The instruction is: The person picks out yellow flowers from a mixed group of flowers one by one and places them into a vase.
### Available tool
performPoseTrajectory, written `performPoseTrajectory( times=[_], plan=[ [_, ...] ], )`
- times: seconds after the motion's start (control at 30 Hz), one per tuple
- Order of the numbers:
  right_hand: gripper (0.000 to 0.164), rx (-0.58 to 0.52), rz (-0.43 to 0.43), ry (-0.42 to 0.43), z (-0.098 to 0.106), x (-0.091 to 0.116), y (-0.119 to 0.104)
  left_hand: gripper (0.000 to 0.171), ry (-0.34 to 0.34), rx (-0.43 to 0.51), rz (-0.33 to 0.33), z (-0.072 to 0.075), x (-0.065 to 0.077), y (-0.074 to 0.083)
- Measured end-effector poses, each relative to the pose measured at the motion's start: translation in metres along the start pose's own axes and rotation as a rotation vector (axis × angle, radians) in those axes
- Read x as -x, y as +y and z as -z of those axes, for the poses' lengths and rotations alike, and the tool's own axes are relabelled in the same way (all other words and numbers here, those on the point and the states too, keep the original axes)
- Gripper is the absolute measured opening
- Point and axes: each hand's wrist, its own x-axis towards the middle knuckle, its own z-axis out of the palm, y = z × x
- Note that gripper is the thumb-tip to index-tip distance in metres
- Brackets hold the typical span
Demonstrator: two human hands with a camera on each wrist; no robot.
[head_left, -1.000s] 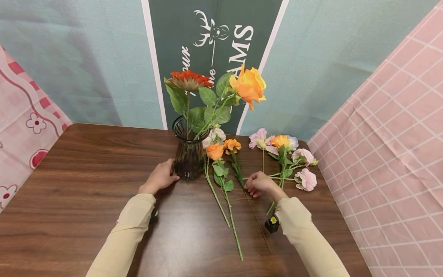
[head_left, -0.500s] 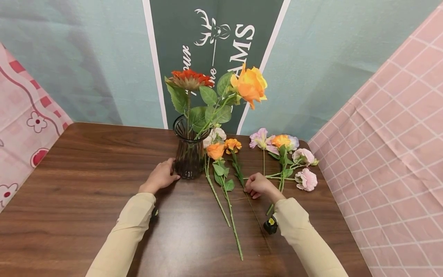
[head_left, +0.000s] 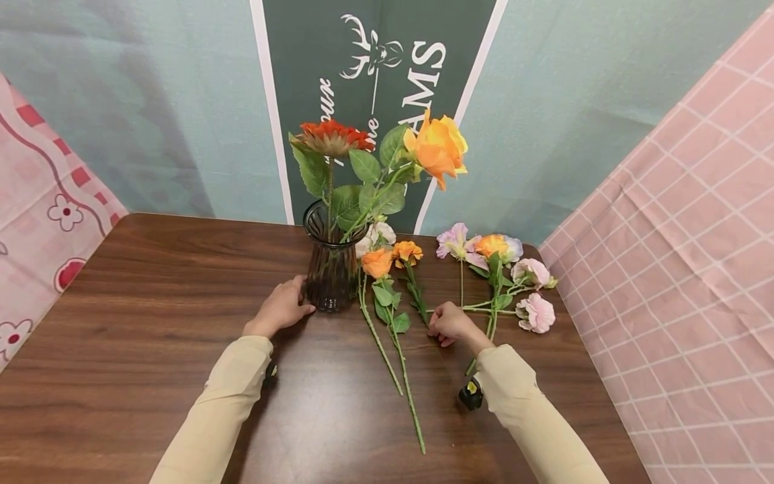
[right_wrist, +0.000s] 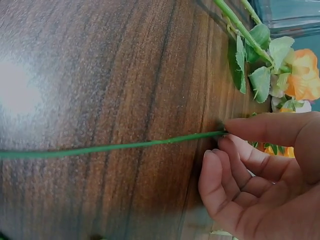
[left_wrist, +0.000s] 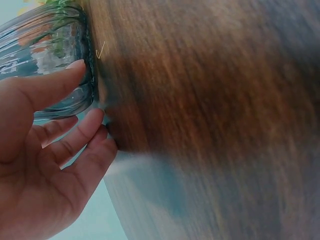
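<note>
A dark, ribbed glass vase (head_left: 330, 286) stands upright on the table, holding a red flower (head_left: 334, 138) and a yellow-orange rose (head_left: 437, 149). My left hand (head_left: 279, 310) holds the vase low at its base. In the left wrist view the thumb (left_wrist: 62, 82) lies along the glass and the other fingers are on its far side. My right hand (head_left: 452, 324) pinches the thin green stem (right_wrist: 125, 146) of an orange carnation (head_left: 408, 253) between thumb and index finger, below its leaves. The other right fingers curl loosely underneath.
Left of the carnation lies an orange rose (head_left: 377, 263) with a long stem, near a pale flower (head_left: 381, 235) behind the vase. Pink flowers (head_left: 535, 313), a lilac flower (head_left: 457, 243) and a yellow-orange bloom (head_left: 491, 246) lie at the right. Fabric walls surround the table.
My right sleeve has shifted slightly left while the fingers stay on the stem. The stem's lower end shows more faintly in the head view. My left hand and the vase keep their places.
</note>
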Motion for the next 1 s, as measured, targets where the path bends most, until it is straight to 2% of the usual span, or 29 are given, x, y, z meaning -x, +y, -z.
performPoseTrajectory(
  times=[0.2, 0.67, 1.0],
  plan=[
    [0.015, 0.007, 0.01, 0.011, -0.0006, 0.0008, 0.0006, 0.063, 0.005, 0.0, -0.006, 0.0003, -0.0008, -0.0005],
    [0.014, -0.026, 0.045, -0.023, 0.0008, 0.0011, 0.0039, 0.062, 0.013, 0.001, -0.02, 0.002, 0.0011, 0.0016],
    [0.009, -0.159, 0.023, -0.095, 0.0047, 0.0034, 0.0044, 0.062, 0.012, 0.005, -0.014, 0.0024, 0.0017, 0.0024]
  ],
)
